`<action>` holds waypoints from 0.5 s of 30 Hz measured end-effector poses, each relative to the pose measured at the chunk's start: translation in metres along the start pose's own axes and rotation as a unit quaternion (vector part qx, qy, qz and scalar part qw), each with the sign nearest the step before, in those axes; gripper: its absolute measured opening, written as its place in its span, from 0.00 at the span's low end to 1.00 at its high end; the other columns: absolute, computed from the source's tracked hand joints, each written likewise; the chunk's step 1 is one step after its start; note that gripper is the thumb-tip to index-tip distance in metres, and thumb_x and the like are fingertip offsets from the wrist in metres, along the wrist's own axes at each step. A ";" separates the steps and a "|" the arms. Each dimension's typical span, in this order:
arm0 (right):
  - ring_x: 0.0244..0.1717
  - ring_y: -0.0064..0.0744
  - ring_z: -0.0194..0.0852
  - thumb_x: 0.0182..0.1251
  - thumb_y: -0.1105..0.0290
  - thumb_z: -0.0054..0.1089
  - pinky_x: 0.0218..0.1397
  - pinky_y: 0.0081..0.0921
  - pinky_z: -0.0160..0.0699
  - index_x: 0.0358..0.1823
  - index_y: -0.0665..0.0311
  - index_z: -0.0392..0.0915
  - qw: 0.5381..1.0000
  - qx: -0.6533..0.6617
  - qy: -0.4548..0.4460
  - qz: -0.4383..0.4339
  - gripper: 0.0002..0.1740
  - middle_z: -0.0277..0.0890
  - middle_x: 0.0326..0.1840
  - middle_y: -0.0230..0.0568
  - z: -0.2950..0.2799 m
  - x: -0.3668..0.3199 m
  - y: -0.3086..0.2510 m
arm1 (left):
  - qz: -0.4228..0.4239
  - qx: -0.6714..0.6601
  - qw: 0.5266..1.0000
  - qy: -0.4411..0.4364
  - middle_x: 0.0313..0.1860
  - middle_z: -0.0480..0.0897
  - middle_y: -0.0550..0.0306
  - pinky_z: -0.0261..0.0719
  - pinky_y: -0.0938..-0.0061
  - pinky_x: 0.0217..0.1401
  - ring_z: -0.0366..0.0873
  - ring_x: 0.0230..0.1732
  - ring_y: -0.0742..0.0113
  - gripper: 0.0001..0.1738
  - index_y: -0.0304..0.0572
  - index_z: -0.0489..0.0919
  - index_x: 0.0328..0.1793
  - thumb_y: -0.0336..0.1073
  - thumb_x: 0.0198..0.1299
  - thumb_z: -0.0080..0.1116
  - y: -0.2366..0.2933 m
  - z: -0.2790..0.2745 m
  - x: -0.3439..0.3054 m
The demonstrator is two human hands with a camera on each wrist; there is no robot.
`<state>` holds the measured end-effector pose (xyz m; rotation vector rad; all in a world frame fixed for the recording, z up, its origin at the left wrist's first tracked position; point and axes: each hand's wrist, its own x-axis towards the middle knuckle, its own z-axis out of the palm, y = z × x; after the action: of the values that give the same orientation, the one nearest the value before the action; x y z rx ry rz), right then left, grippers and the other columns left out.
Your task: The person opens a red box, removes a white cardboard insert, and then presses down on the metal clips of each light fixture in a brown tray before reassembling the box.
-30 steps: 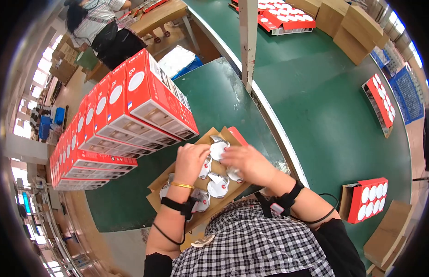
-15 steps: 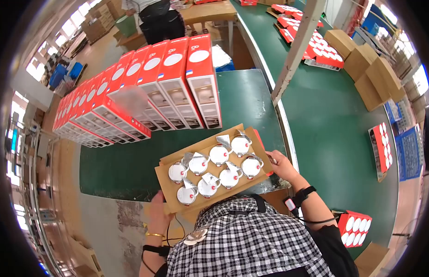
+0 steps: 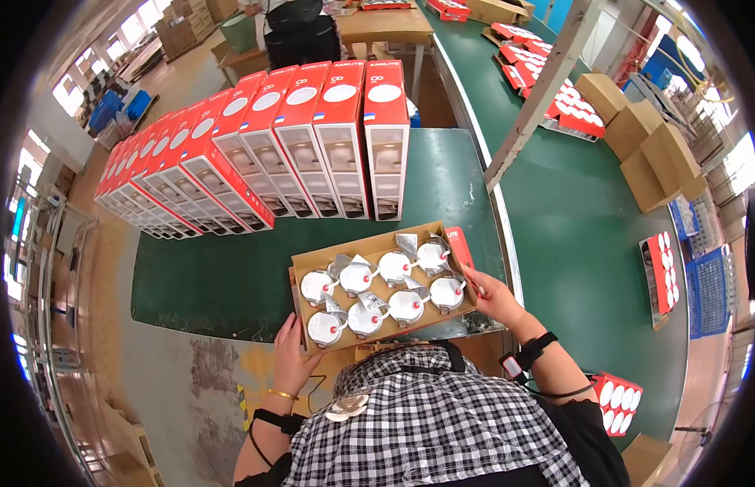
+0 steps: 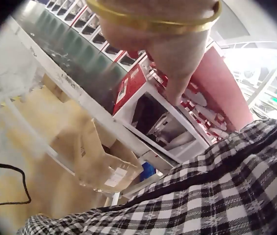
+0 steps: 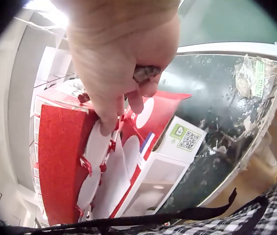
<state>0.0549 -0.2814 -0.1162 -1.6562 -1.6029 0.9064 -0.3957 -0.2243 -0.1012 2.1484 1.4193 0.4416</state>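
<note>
Open carton (image 3: 365,243), brown inside and red outside, is placed in front of the torso, at the near edge of the green surface (image 3: 207,284); whether it is fully supported there can't be told. Eight round white lamps (image 3: 394,268) are seated in it, two rows of four, back sides up, silvery tags and small red parts showing. Main change: both hands were over the lamps a second ago, now the carton is held by its two ends, so handling is judged to have shifted from the contents to the carton as a whole. Left end is gripped near its near corner by the left hand (image 3: 291,357), thumb laid along the box in the left wrist view. Right end is gripped by the right hand (image 3: 498,302), fingers curled over the edge. A small grey item (image 5: 145,73) is seen at the right palm, can't be identified. Red flap (image 3: 455,240) is seen just past the right end. Beyond the carton, tall red boxes (image 3: 339,92) are stood upright in a curved row. Farther right, past the metal post (image 3: 548,89), open cartons with white discs (image 3: 662,276) are set on another green surface (image 3: 572,235).
</note>
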 end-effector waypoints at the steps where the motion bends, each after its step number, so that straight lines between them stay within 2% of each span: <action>1: 0.55 0.44 0.82 0.64 0.78 0.64 0.54 0.30 0.82 0.77 0.49 0.66 1.000 0.002 0.026 -0.001 0.39 0.80 0.60 0.48 0.001 0.000 -0.008 | 0.004 -0.002 1.000 -0.003 0.76 0.67 0.41 0.58 0.53 0.79 0.61 0.78 0.44 0.48 0.36 0.65 0.78 0.31 0.49 0.75 -0.001 -0.001 0.001; 3: 0.54 0.44 0.83 0.63 0.77 0.64 0.56 0.30 0.81 0.76 0.50 0.68 0.999 0.008 0.048 0.010 0.37 0.81 0.59 0.48 0.001 0.001 -0.020 | 0.015 -0.025 0.998 0.062 0.74 0.71 0.41 0.66 0.59 0.75 0.68 0.74 0.46 0.37 0.37 0.70 0.74 0.31 0.56 0.69 -0.004 -0.004 0.007; 4: 0.54 0.44 0.83 0.63 0.76 0.65 0.57 0.31 0.81 0.74 0.50 0.71 0.998 0.015 0.065 0.017 0.36 0.82 0.58 0.49 0.001 0.003 -0.027 | 0.019 -0.026 0.998 0.058 0.74 0.71 0.41 0.66 0.59 0.75 0.68 0.74 0.46 0.37 0.37 0.70 0.74 0.31 0.56 0.69 -0.007 -0.008 0.011; 5: 0.54 0.44 0.83 0.63 0.74 0.66 0.58 0.31 0.80 0.70 0.54 0.75 0.995 0.019 0.096 0.013 0.30 0.83 0.55 0.50 0.001 0.005 -0.039 | -0.034 -0.100 0.991 0.077 0.69 0.75 0.42 0.69 0.61 0.71 0.72 0.70 0.47 0.32 0.36 0.73 0.71 0.30 0.59 0.67 -0.009 -0.013 0.017; 6: 0.54 0.44 0.83 0.63 0.74 0.66 0.58 0.31 0.80 0.70 0.54 0.75 0.995 0.018 0.100 0.016 0.30 0.83 0.55 0.50 0.000 0.008 -0.042 | -0.087 -0.173 0.977 0.094 0.64 0.78 0.43 0.73 0.63 0.67 0.76 0.65 0.48 0.27 0.36 0.76 0.68 0.30 0.61 0.64 -0.007 -0.018 0.024; 7: 0.52 0.44 0.83 0.63 0.74 0.67 0.56 0.31 0.80 0.67 0.57 0.77 0.994 0.022 0.111 -0.001 0.28 0.83 0.54 0.50 -0.002 0.010 -0.045 | -0.001 -0.052 0.988 0.147 0.52 0.82 0.46 0.77 0.65 0.58 0.81 0.53 0.52 0.20 0.35 0.79 0.61 0.27 0.63 0.60 0.003 -0.031 0.031; 8: 0.50 0.44 0.83 0.63 0.73 0.67 0.55 0.32 0.80 0.64 0.60 0.79 0.992 0.026 0.122 -0.020 0.25 0.83 0.53 0.50 -0.006 0.015 -0.048 | 0.002 -0.054 0.988 0.146 0.52 0.82 0.46 0.77 0.65 0.58 0.81 0.53 0.52 0.20 0.35 0.79 0.61 0.27 0.63 0.60 0.007 -0.041 0.037; 9: 0.42 0.37 0.82 0.65 0.70 0.68 0.48 0.31 0.79 0.55 0.65 0.82 0.992 0.033 0.122 -0.001 0.18 0.83 0.45 0.47 -0.013 0.020 -0.068 | 0.003 -0.081 0.984 0.158 0.49 0.82 0.48 0.77 0.66 0.53 0.80 0.48 0.55 0.17 0.34 0.79 0.59 0.27 0.63 0.60 0.007 -0.051 0.042; 10: 0.42 0.37 0.82 0.65 0.70 0.68 0.48 0.31 0.79 0.55 0.65 0.82 0.992 0.032 0.124 0.001 0.18 0.83 0.45 0.47 -0.020 0.025 -0.085 | 0.003 -0.109 0.979 0.171 0.46 0.81 0.50 0.77 0.67 0.49 0.79 0.43 0.58 0.15 0.34 0.79 0.56 0.27 0.63 0.60 0.009 -0.060 0.046; 11: 0.39 0.32 0.79 0.66 0.68 0.68 0.45 0.29 0.78 0.52 0.66 0.83 0.992 0.029 0.115 0.047 0.16 0.83 0.41 0.43 -0.026 0.031 -0.099 | -0.014 -0.101 0.976 0.191 0.42 0.81 0.54 0.75 0.72 0.42 0.76 0.37 0.66 0.09 0.32 0.78 0.50 0.29 0.66 0.60 0.015 -0.067 0.053; 12: 0.35 0.27 0.77 0.68 0.66 0.69 0.41 0.28 0.76 0.49 0.67 0.84 0.990 0.028 0.106 0.094 0.14 0.82 0.37 0.40 -0.028 0.038 -0.107 | -0.012 -0.101 0.976 0.191 0.42 0.81 0.54 0.75 0.72 0.42 0.76 0.37 0.66 0.09 0.32 0.78 0.50 0.29 0.66 0.60 0.022 -0.077 0.062; 13: 0.31 0.21 0.74 0.70 0.59 0.68 0.36 0.27 0.74 0.41 0.69 0.85 0.985 0.085 0.126 0.087 0.17 0.80 0.28 0.35 -0.027 0.044 -0.109 | 0.003 -0.129 0.976 0.174 0.39 0.80 0.55 0.75 0.73 0.40 0.75 0.35 0.69 0.08 0.32 0.78 0.48 0.30 0.68 0.60 0.029 -0.088 0.070; 14: 0.31 0.21 0.74 0.70 0.59 0.68 0.36 0.27 0.74 0.41 0.69 0.85 0.985 0.085 0.126 0.086 0.17 0.80 0.28 0.35 -0.030 0.050 -0.112 | 0.017 -0.157 0.975 0.156 0.37 0.80 0.56 0.74 0.75 0.38 0.74 0.32 0.73 0.08 0.32 0.78 0.47 0.31 0.69 0.60 0.031 -0.094 0.075; 15: 0.28 0.22 0.74 0.70 0.57 0.68 0.34 0.27 0.74 0.39 0.70 0.84 0.983 0.085 0.095 0.129 0.19 0.80 0.26 0.34 -0.034 0.057 -0.116 | 0.018 -0.157 0.975 0.157 0.37 0.80 0.56 0.74 0.75 0.38 0.74 0.32 0.73 0.08 0.32 0.78 0.47 0.31 0.69 0.60 0.028 -0.094 0.078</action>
<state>0.0202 -0.2195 -0.0024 -1.7943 -1.1688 0.9530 -0.3938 -0.1389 -0.0096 1.9076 1.3641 0.9859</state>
